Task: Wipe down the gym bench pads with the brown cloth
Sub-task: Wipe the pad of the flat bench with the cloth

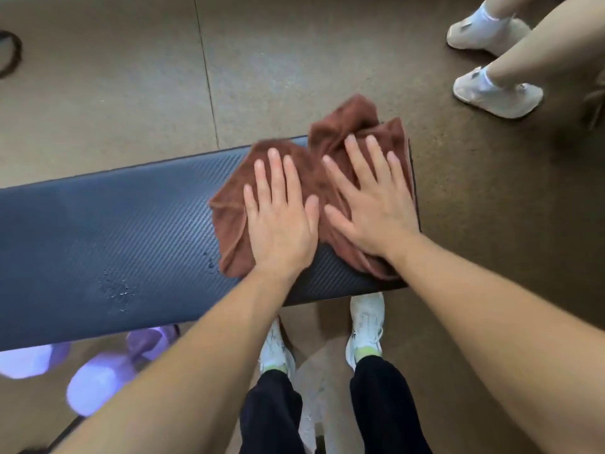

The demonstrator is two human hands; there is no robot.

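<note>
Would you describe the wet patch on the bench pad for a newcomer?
Find the long dark bench pad crossing the frame. Near its front edge, left of the brown cloth, sits a cluster of droplets; it glistens, unlike the dry ribbed surface around.

left hand & right hand bare, forearms bare too. black trousers, loose at the cuffs. white sneakers w/ white laces, lime-green at the tongue, small dark marks on uppers.
</note>
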